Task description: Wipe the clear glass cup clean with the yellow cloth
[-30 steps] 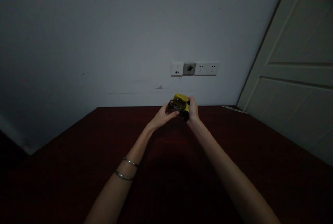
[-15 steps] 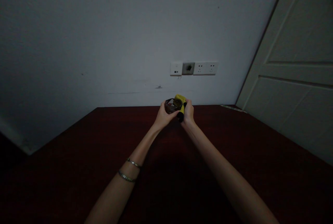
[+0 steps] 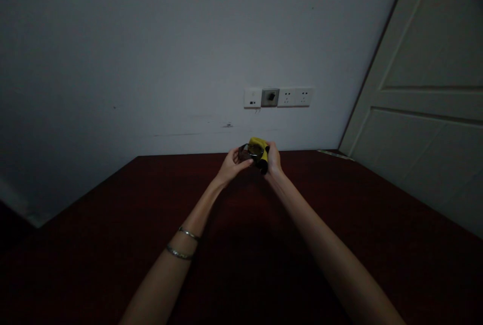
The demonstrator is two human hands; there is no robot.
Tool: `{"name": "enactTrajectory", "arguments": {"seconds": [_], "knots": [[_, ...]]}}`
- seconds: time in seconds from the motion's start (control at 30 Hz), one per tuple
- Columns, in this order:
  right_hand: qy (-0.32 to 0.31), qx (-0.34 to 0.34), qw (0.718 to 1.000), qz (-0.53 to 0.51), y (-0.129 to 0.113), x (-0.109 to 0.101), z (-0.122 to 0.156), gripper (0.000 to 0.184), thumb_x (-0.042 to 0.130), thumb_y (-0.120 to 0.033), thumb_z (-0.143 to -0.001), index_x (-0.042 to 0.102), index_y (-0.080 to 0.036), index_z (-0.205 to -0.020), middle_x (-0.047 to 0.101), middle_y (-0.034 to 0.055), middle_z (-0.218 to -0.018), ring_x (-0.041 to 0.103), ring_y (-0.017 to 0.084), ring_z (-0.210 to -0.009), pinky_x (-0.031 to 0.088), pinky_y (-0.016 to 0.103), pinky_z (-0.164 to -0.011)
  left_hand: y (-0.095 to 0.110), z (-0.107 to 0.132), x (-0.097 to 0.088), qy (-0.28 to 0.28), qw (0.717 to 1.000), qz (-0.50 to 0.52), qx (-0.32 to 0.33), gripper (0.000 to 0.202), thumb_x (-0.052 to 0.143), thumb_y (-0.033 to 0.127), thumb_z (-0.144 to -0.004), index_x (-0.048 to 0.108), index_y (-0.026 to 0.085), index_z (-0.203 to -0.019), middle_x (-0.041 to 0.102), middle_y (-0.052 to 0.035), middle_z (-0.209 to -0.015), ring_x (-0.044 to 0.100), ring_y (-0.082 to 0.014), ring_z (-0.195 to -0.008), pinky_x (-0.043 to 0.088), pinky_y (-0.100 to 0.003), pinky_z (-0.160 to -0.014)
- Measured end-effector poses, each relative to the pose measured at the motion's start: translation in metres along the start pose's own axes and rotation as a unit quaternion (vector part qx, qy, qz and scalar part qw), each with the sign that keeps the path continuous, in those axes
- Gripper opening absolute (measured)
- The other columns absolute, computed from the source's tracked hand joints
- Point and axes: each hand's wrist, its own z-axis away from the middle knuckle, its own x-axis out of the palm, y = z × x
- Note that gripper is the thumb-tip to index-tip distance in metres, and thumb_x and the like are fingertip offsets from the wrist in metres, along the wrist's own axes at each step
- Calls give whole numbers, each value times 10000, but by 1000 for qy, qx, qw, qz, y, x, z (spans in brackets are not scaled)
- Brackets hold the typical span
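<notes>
Behind the tabletop (image 3: pixel 358 199) stood the wall (image 3: pixel 151 53), bearing socket plates (image 3: pixel 287 97) above the far edge; at its right, the door (image 3: pixel 426 98); over its far part, held items (image 3: pixel 255 151) between left hand (image 3: pixel 228 167) and right hand (image 3: pixel 274 160).

The single camera is worn on the person's head, so it looks forward and downward, from behind and above the left hand (image 3: pixel 228 167) and the right hand (image 3: pixel 274 158). Both appear small, well apart from the lens, near the view's middle. The wall (image 3: pixel 188 53) stands beyond them, the counter (image 3: pixel 151 189) spreads below.
</notes>
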Motion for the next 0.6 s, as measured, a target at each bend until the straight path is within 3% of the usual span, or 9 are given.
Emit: {"name": "enactTrajectory", "arguments": {"seconds": [0.23,0.47,0.6], "knots": [[-8,4,999,43,8,1,6,231,443,-296,-758,597,-170,-638,558,-33,-484,476,106,-406,365,215,-392,3,-1,-9,-52,996,-68,-12,567,763,350,-587,522,109,-1040,609,-133,-1042,579,-235,-950,423,-400,-891],[-13,-48,998,40,20,11,18,268,447,-320,-738,659,-167,-799,657,-14,-681,568,127,-586,440,227,-536,-10,-5,-10,91,987,-127,42,635,773,358,-566,447,136,-1063,550,-140,-1111,526,-241,-1049,374,-398,-958],[-5,-48,998,33,20,10,16,237,457,-318,-739,646,-180,-780,640,-26,-638,560,116,-561,437,211,-516,-9,-3,-5,80,994,-61,39,637,760,330,-585,427,145,-1096,542,-121,-1127,522,-227,-1050,373,-371,-957]]}}
